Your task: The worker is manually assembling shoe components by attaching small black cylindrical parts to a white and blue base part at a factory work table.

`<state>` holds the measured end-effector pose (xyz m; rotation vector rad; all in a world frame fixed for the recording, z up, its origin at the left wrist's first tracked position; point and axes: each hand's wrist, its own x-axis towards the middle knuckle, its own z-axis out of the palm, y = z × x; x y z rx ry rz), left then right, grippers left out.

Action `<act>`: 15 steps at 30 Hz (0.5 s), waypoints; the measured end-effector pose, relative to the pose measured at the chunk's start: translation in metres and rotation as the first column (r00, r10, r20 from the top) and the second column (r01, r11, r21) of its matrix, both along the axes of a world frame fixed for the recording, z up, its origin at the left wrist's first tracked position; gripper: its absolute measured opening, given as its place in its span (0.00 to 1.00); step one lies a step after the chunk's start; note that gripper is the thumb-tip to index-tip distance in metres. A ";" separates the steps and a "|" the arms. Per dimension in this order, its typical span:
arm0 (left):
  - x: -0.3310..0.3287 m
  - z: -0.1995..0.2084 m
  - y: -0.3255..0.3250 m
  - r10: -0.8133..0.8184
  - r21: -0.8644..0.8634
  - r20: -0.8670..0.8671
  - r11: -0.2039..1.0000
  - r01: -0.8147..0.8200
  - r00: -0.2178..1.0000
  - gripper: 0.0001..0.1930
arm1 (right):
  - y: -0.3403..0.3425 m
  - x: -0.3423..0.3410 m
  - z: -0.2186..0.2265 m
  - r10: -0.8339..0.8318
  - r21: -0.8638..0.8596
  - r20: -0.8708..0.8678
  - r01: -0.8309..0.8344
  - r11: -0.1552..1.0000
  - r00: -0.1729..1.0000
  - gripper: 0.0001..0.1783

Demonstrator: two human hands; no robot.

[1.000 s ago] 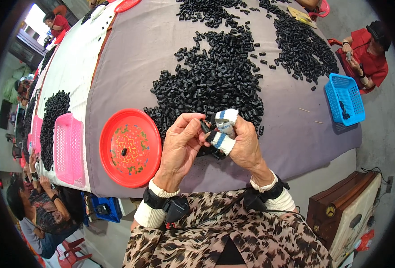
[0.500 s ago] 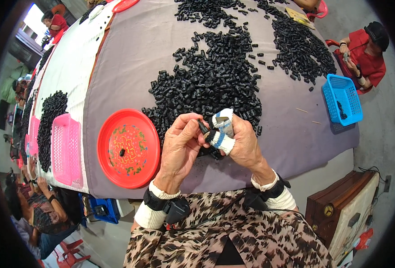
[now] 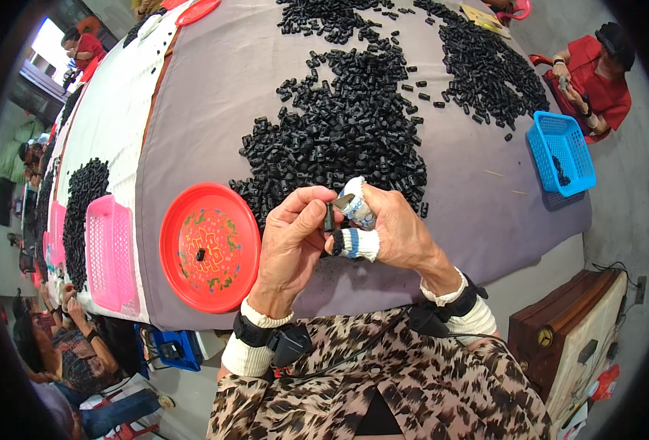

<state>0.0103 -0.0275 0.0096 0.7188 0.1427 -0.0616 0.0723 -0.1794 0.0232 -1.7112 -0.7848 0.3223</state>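
My left hand (image 3: pixel 291 238) pinches a small black cylindrical part (image 3: pixel 329 218) between thumb and fingertips, holding it nearly upright. My right hand (image 3: pixel 405 235) grips a small knife whose short grey blade (image 3: pixel 343 199) lies close against the part's upper end; its handle is hidden. A white knit finger cover with blue and black bands (image 3: pixel 357 243) sits on the right thumb, and another wrap covers the index finger. Just beyond both hands spreads a large pile of black parts (image 3: pixel 339 147). Left of my left hand is a round red plate (image 3: pixel 174 253) with one black piece (image 3: pixel 200 254) on it.
A blue basket (image 3: pixel 585 180) with a few black parts stands at the table's right edge, near a person in red (image 3: pixel 599 81). Pink baskets (image 3: pixel 109 293) and another pile (image 3: pixel 86 213) lie left. A brown wooden cabinet (image 3: pixel 552 323) stands at lower right.
The black part has turned from tilted to nearly upright in my left hand. My right hand has rotated, bringing the blade to the part's upper end. The view has shifted slightly.
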 end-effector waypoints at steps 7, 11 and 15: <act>0.001 0.001 -0.004 0.031 0.096 -0.035 0.995 -0.028 0.999 0.12 | -0.002 0.000 0.001 -0.023 -0.072 -0.025 0.021 0.997 0.999 0.25; 0.000 0.000 -0.002 0.018 0.125 -0.027 0.992 -0.014 0.999 0.12 | -0.001 0.002 -0.001 -0.009 -0.085 -0.029 0.007 0.996 1.000 0.25; 0.000 0.002 -0.003 0.031 0.155 -0.034 0.988 -0.026 0.999 0.12 | -0.003 0.004 -0.002 0.016 -0.099 -0.042 -0.020 0.995 0.999 0.26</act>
